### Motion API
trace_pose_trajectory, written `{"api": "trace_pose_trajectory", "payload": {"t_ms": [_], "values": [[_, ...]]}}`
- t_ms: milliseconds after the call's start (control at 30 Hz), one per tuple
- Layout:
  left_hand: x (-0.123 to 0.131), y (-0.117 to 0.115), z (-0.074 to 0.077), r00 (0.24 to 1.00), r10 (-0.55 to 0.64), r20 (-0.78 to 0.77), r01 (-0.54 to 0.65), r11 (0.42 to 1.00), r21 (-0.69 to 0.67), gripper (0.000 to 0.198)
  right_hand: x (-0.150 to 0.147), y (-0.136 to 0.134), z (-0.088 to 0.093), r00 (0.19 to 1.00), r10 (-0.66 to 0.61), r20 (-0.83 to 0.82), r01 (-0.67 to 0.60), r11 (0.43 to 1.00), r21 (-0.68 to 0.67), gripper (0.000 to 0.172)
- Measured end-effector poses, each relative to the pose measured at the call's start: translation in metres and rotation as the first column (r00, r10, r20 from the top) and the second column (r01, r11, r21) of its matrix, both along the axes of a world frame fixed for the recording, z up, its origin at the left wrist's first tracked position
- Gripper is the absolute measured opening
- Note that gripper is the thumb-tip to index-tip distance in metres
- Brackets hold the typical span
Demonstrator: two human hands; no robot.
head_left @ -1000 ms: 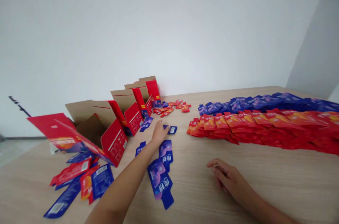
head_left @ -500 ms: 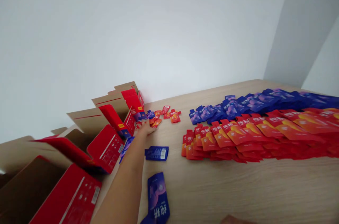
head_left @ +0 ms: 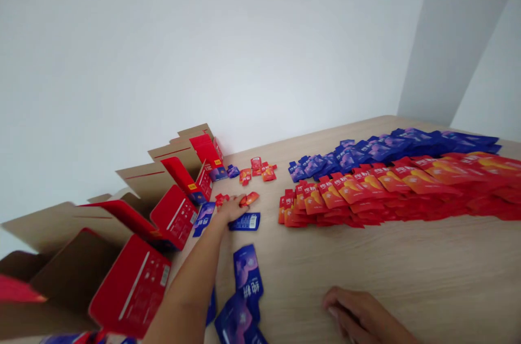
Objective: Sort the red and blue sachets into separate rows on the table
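My left hand point(head_left: 231, 208) reaches far across the wooden table point(head_left: 407, 273) and lies over a few small red-orange packets point(head_left: 249, 198), fingers pressed down on them. Just below that hand lies a blue packet point(head_left: 245, 221) with its white label up. More blue packets point(head_left: 247, 276) lie closer to me beside my forearm. My right hand point(head_left: 358, 314) rests flat on the table at the bottom edge, fingers loosely stretched and holding nothing.
Several open red cardboard boxes point(head_left: 175, 214) stand in a row along the left. A long row of red-orange packets point(head_left: 386, 192) and one of blue packets point(head_left: 386, 151) cover the right. A few loose red packets point(head_left: 260, 170) lie at the back near the wall.
My left hand has drawn back toward me from the far boxes, dragging red packets with it. The camera has tipped down and my right hand has come back into view.
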State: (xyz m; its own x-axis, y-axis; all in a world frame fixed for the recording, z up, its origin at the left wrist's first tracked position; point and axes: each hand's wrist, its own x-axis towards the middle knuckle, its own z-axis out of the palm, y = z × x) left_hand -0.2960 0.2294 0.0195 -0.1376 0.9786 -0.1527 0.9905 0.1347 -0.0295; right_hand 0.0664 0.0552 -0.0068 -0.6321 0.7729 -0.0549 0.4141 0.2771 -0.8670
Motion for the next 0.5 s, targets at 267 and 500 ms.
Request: {"api": "trace_pose_trajectory", "payload": {"t_ms": [267,500], "values": [[0.081,-0.155,0.009,0.998,-0.05,0.047,0.044,0.992,0.121,0.049,0.005,0.003,-0.002,0.995,0.058,-0.08,-0.048,0.992,0.112,0.021],[0.154,-0.22,0.008,0.894,-0.391,0.221,0.302,0.887,0.35,0.051,0.002,0.003,-0.001,0.951,-0.097,-0.294,0.063,0.99,-0.123,0.026]]}}
